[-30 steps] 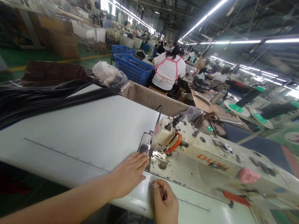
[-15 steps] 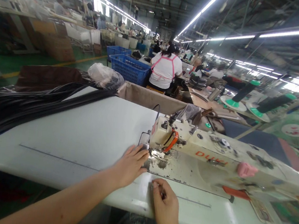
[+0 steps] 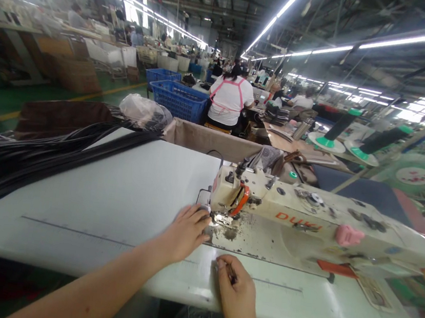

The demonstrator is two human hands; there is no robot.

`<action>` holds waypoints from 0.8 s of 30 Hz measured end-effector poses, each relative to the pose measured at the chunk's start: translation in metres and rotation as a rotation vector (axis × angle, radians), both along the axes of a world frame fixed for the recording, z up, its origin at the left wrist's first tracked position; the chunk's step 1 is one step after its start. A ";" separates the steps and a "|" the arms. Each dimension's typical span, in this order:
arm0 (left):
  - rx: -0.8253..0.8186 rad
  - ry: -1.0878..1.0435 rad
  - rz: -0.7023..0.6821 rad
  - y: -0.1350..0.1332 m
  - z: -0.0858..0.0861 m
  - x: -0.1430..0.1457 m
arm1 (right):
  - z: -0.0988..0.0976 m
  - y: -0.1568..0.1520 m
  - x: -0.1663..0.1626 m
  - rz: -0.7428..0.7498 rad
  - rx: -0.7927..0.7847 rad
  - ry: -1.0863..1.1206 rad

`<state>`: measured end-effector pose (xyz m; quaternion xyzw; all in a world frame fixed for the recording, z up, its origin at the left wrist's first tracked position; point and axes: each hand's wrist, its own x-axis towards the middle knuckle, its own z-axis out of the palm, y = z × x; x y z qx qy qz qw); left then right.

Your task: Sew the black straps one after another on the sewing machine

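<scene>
Tabletop (image 3: 123, 189) spreads beside the sewing machine (image 3: 291, 210), left hand (image 3: 187, 230) flat, right hand (image 3: 236, 283) curled near the front edge (image 3: 180, 297), contents unclear.

Ceiling tubes (image 3: 417, 38) bright | tabletop (image 3: 135, 185) glare | edges blurred, stretched

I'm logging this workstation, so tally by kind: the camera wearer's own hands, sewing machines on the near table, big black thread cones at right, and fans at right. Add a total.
Wearer's hands: 2
Sewing machine: 1
Black thread cones: 2
Fan: 1
Total: 6
</scene>
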<state>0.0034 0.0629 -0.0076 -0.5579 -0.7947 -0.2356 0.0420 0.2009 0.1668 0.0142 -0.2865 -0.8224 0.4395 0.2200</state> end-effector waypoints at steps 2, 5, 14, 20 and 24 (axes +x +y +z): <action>0.051 -0.075 -0.030 0.006 0.000 -0.016 | -0.002 0.000 0.000 0.001 0.005 0.000; 0.104 -0.169 -0.089 0.023 0.001 -0.043 | -0.001 0.000 0.000 -0.007 -0.013 -0.005; 0.080 -0.199 -0.289 0.064 0.009 -0.082 | 0.003 -0.003 0.003 -0.014 -0.043 0.037; 0.036 -0.216 -0.350 0.076 0.004 -0.093 | 0.001 -0.001 0.002 0.000 -0.024 0.029; 0.004 -0.222 -0.333 0.078 0.000 -0.096 | 0.000 -0.002 0.002 -0.012 -0.020 0.042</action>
